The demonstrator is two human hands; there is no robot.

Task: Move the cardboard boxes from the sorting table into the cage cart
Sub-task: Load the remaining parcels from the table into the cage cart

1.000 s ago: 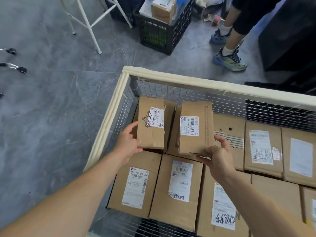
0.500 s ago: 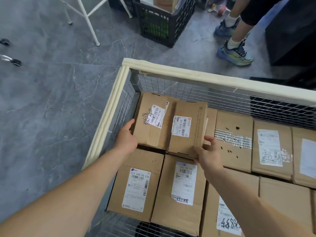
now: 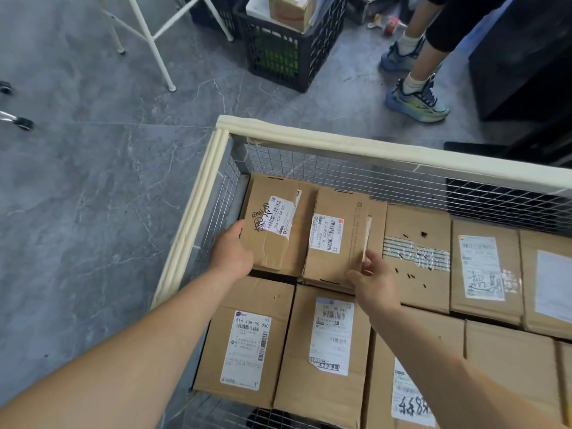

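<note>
Here, in the head view, the left hand [image 3: 230, 253] grips the near-left edge of the scribbled box [image 3: 272, 243] in the far-left corner of the cage cart [image 3: 309, 138]. The right hand [image 3: 376, 281], fingers loose, touches the neighbouring box [image 3: 346, 243] at its near-right corner.

Left hand [image 3: 230, 258] against scribbled box [image 3: 275, 224], right hand [image 3: 376, 283] by barcode box [image 3: 337, 239]

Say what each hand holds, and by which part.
Left hand grips the scribbled box at its near-left corner. Right hand touches the near-right corner of the next box; a firm hold cannot be told.
</note>
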